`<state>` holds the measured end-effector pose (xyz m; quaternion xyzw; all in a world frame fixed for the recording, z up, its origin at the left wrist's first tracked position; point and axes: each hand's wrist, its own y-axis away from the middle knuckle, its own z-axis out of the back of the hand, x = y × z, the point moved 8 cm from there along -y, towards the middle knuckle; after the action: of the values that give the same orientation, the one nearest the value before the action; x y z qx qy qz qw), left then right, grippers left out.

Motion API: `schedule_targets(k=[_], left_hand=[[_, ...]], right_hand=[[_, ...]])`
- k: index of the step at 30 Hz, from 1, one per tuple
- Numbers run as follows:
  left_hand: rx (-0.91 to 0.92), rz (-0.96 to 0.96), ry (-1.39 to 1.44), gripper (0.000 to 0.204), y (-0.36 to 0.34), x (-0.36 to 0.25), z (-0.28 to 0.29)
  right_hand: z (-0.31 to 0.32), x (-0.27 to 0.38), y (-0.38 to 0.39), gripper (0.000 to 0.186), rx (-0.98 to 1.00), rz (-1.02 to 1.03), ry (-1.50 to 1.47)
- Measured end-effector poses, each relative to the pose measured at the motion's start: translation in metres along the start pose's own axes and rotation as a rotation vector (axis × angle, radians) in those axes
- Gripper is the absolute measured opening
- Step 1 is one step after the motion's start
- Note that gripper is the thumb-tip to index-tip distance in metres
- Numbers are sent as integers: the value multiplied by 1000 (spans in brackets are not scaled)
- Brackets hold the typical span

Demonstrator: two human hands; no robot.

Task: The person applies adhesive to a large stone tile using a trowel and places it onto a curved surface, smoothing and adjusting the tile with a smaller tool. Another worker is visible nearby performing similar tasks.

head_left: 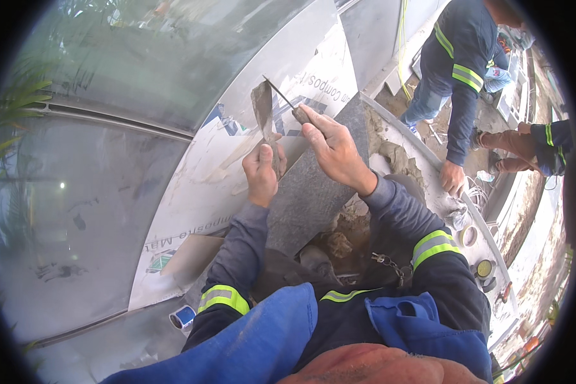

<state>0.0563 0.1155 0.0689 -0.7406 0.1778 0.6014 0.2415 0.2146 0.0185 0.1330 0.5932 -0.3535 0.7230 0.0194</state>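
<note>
My left hand is closed round the handle of a mortar-smeared trowel, its blade pointing up and away from me. To its right, my right hand grips the dark handle of a thin-bladed scraper, seen nearly edge-on. The scraper's tip comes close to the top of the trowel blade; whether they touch I cannot tell. Both tools are raised in front of a white printed composite panel with grey smears on it. A dark grey stone slab lies below my hands.
Large glossy grey panels stand on the left. On the right, a co-worker's hand rests on a pale ledge carrying mortar lumps, a tape roll and a round tin. Another person is farther right. Keys hang at my waist.
</note>
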Motion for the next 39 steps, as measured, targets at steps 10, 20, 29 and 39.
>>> schedule_targets(k=[10, 20, 29, 39], left_hand=[[101, -35, -25, 58, 6, -9, -3], [222, 168, 203, 59, 10, 2, -39], [125, 148, 15, 48, 0, 9, 4], [-320, -383, -959, 36, -1, -50, 28]], right_hand=[[30, -44, -12, 46, 60, -284, -84], [0, -51, 8, 38, 177, -654, -934], [-8, -14, 23, 41, 508, -345, -691], [56, -18, -1, 33, 116, -166, 181]])
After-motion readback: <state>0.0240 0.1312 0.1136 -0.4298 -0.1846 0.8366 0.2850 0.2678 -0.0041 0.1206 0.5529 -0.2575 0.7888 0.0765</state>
